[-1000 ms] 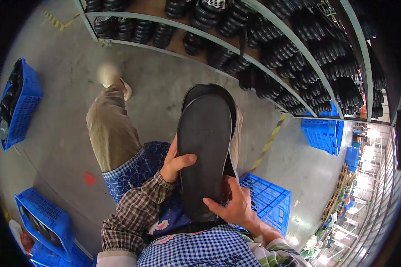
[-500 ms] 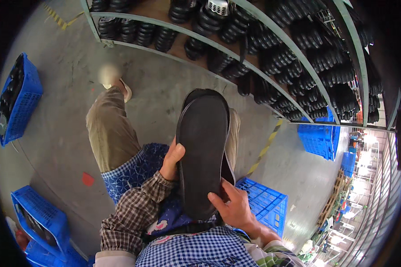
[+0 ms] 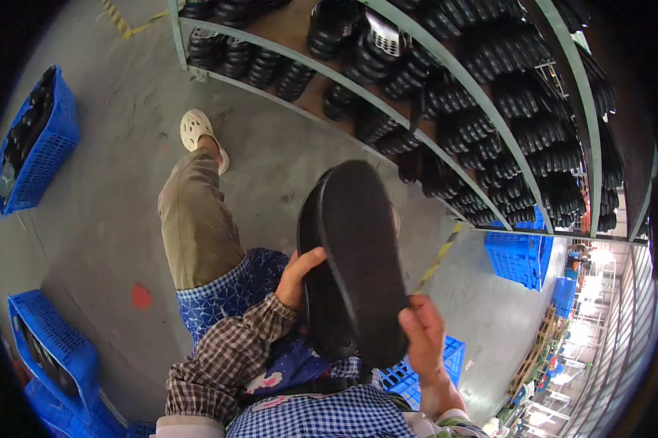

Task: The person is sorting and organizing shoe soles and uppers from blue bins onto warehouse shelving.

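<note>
— Fingers point(image 3: 311, 257) of the left hand point(image 3: 297, 277) curl over the near edge of a black shoe sole point(image 3: 362, 255), thumb side tucked behind it. Is the right hand point(image 3: 424, 337) on it too?

— Yes. The right hand pinches the sole's lower end, fingers closed narrow on the rim, thumb on the flat face. Both hands grip the same piece.

— Where does the sole sit?

— Up in the air in front of the person's chest, standing nearly on end and leaning a little to the left, its flat underside turned toward the camera. A second dark layer shows just behind its left edge; whether that is a separate sole cannot be told.

— What lies below it?

— The person's lap, covered by a blue patterned apron point(image 3: 230, 299), and a khaki trouser leg point(image 3: 195, 219) stretched out over the grey concrete floor point(image 3: 117, 190), ending in a cream perforated clog point(image 3: 198, 130).

— And around the person?

— Green metal shelving point(image 3: 446, 157) curves across the top, packed with rows of black shoes point(image 3: 526, 131). One blue plastic crate point(image 3: 33, 150) stands on the floor far left, another point(image 3: 52, 350) near the lower left, one point(image 3: 446, 361) just behind the right hand, and one more point(image 3: 519, 255) below the shelving to the right.
</note>
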`<state>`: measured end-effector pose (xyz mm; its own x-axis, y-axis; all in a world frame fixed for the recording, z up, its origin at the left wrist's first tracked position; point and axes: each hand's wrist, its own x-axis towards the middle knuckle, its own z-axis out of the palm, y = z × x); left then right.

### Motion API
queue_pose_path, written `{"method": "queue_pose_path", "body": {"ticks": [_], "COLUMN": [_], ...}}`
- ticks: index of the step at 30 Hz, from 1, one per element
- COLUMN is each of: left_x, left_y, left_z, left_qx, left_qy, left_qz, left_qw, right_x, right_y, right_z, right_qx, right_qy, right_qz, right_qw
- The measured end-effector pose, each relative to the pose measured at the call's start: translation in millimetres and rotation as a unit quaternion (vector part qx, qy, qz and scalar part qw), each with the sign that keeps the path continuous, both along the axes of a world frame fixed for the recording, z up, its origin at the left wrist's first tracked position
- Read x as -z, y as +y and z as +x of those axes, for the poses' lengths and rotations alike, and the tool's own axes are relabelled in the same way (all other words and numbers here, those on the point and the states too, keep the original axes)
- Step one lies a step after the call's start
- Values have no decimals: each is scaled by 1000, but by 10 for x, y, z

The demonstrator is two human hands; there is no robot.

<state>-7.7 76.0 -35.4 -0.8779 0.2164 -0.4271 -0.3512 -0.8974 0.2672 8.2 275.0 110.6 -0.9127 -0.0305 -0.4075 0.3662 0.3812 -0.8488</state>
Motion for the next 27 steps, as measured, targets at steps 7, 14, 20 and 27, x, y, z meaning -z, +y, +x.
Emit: {"method": "queue_pose_path", "body": {"ticks": [7, 14, 20, 27], "left_x": [-7, 30, 46, 68], "left_y": [14, 1, 46, 31], "left_z": [-70, -54, -47, -61], "left_qx": [-8, 6, 0, -6], "left_qy": [-35, -39, -31, -26], "left_qz": [6, 15, 11, 10], "left_qw": [999, 999, 999, 1000], "right_x": [405, 665, 788, 1021], "right_y": [-522, -1717, -2287, -1553], "right_z": [-1129, -3205, -3921, -2996], "right_qx": [3, -34, 38, -74], "right_qy": [178, 127, 48, 164], "right_qz": [-4, -183, -220, -81], "right_qw": [984, 974, 974, 980]}}
